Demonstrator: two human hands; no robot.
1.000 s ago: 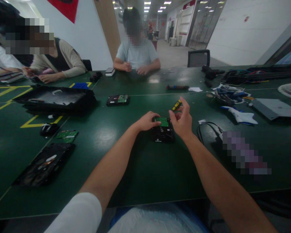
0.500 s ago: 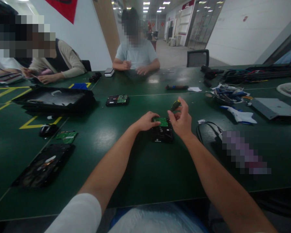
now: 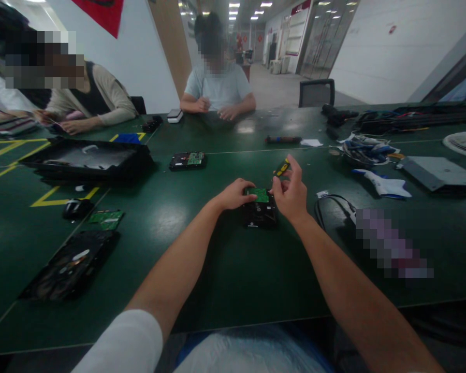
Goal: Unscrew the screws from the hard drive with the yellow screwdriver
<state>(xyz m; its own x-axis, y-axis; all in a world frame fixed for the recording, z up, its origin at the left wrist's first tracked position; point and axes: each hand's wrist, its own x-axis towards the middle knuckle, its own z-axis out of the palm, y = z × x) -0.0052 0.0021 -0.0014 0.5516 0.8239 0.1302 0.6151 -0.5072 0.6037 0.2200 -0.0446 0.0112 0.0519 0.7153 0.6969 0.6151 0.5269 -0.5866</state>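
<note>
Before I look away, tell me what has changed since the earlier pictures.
The yellow-and-black handle has turned in the grip of the right hand: its yellow markings show clearly again, after being mostly out of sight half a second ago. Nothing was taken hold of or let go. The left hand still holds the black drive in the same place.

The screwdriver [image 3: 282,168] has turned in the fingers [image 3: 294,167] of the right hand [image 3: 293,196] — half a second ago its handle showed mainly a dark side, and now yellow patches face the camera. The thumb [image 3: 278,189] has shifted slightly too — its tip sits a little farther right in the view than it did then.
</note>
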